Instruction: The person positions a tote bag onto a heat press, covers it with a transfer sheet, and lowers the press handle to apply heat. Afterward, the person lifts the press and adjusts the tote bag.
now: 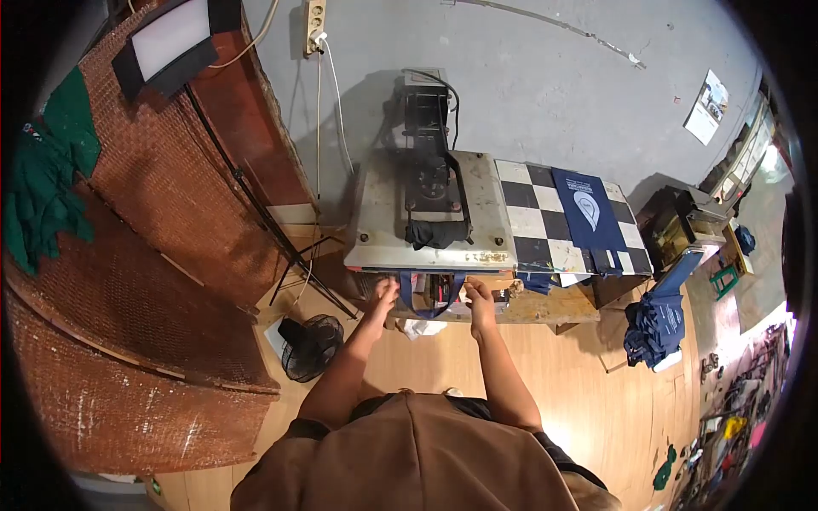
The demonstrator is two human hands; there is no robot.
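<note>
A heat press (pixel 426 204) with a wide metal top plate stands on the bench in front of me, its dark padded handle at the front. Navy straps, apparently tote bag handles (pixel 417 304), hang in a loop from under the plate's front edge. At the left front corner, my left hand (pixel 386 295) is beside the loop, fingers loosely bent and apart. On the loop's other side is my right hand (pixel 479 300), fingers closed near the plate edge; what they hold, if anything, is hidden. The rest of the bag is out of sight under the plate.
A navy printed bag (pixel 588 209) lies on the checkered board (pixel 532 217) to the right. More navy bags (pixel 654 328) are piled lower right. A black fan (pixel 312 347) and a lamp stand (pixel 239 175) are at left, beside woven panels (pixel 162 162).
</note>
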